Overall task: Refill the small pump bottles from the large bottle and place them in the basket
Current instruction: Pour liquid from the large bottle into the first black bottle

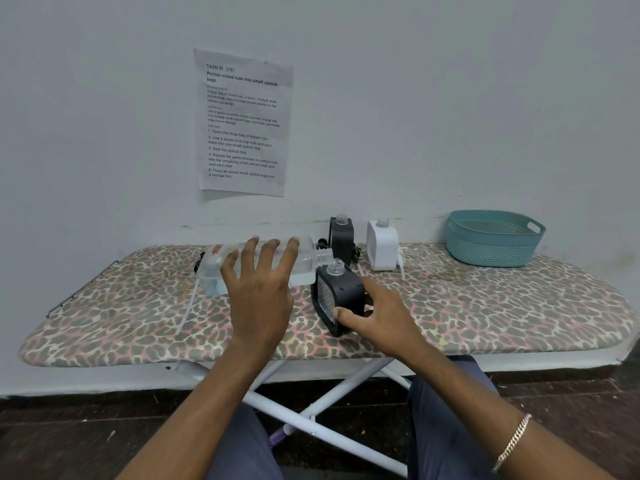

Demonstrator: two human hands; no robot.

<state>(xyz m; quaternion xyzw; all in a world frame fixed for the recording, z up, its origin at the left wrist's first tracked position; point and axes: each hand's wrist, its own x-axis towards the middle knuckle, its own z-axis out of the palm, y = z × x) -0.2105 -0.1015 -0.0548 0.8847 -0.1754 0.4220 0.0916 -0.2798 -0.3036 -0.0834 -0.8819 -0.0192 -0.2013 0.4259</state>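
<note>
My left hand (261, 282) grips the large clear bottle (308, 259), tipped on its side with its open neck right at the mouth of a small black bottle (337, 294). My right hand (379, 315) holds that black bottle by its lower right side, tilted on the ironing board (485, 306). Clear liquid lies in the large bottle. A second black bottle (342, 235) and a white bottle (382, 244) stand uncapped behind. The teal basket (493, 239) sits at the far right with nothing visible inside.
A white pump head with its tube (401, 259) lies beside the white bottle, and a black pump part (356, 252) by the rear black bottle. A long clear tube (188, 306) lies on the board's left. A printed sheet (244, 123) is taped to the wall.
</note>
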